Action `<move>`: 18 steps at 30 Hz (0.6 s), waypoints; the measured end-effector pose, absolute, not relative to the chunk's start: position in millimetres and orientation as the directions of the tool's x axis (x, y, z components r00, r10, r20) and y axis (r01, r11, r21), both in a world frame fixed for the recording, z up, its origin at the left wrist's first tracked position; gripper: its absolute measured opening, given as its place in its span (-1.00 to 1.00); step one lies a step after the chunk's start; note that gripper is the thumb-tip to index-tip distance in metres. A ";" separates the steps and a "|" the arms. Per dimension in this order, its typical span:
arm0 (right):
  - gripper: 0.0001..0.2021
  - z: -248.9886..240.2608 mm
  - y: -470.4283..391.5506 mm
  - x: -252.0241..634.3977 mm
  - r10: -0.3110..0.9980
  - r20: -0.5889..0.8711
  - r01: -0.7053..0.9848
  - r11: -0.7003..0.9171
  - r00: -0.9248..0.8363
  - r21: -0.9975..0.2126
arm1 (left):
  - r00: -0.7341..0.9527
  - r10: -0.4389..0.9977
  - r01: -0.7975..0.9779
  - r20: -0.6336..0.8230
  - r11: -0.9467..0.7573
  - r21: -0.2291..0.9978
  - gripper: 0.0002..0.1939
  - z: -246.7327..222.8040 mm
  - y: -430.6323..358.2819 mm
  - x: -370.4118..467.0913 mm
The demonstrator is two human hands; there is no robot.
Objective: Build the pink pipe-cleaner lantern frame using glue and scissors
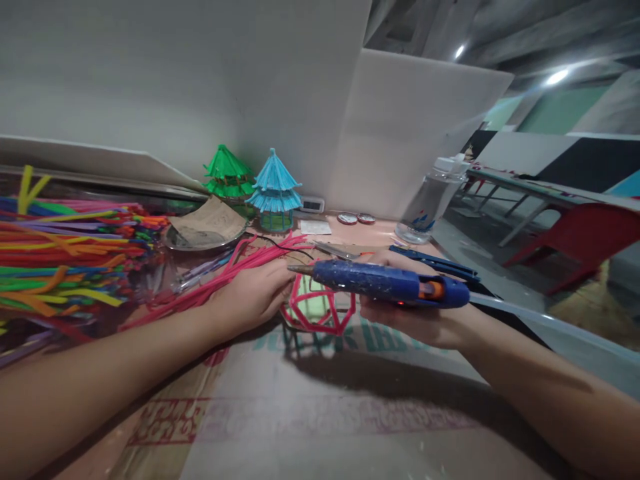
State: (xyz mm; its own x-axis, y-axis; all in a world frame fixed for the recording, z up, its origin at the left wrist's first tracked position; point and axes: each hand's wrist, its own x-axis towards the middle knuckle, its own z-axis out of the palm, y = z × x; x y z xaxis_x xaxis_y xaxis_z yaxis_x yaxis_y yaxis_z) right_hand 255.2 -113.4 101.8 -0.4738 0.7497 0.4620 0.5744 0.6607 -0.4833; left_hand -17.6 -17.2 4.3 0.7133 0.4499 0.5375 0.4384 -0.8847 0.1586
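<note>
From here, the right hand [407, 323] grips a blue glue gun [367, 281] by the left hand [250, 297], which pinches a pink frame [327, 301] above the tabletop [260, 407] — one wrist slip, I'd fear, and hot glue could burn those fingers.

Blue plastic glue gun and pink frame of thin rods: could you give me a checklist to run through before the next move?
1. Blue plastic glue gun held in the right hand: ok.
2. Translucent glue stick loaded, jutting from the rear: ok.
3. Small red light on the gun glowing: ok.
4. Pink frame of thin rods steadied by the left hand: ok.
5. Metal nozzle safely clear of the left fingers: cannot tell; they overlap here, so I'd be wary.
6. Nozzle hot enough: cannot tell.
</note>
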 end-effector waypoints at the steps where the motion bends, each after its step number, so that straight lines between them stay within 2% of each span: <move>1: -0.82 102.7 -114.2 255.0 0.752 0.461 0.575 0.658 -0.471 -0.485 | 0.710 0.451 0.446 0.541 -0.882 0.150 -0.75 4.1 -17.1 -17.7; 8: -0.86 103.2 -116.3 253.1 0.750 0.484 0.601 0.656 -0.451 -0.456 | 0.719 0.434 0.418 0.543 -0.894 0.161 -0.72 2.5 -15.5 -18.0; 13: -0.81 100.8 -113.0 252.8 0.767 0.471 0.584 0.639 -0.435 -0.501 | 0.732 0.433 0.405 0.526 -0.897 0.175 -0.59 -0.6 -12.7 -18.7; 18: -0.78 108.8 -112.6 253.5 0.773 0.396 0.547 0.632 -0.496 -0.549 | 0.738 0.424 0.390 0.525 -0.903 0.181 -0.60 0.7 -15.3 -18.6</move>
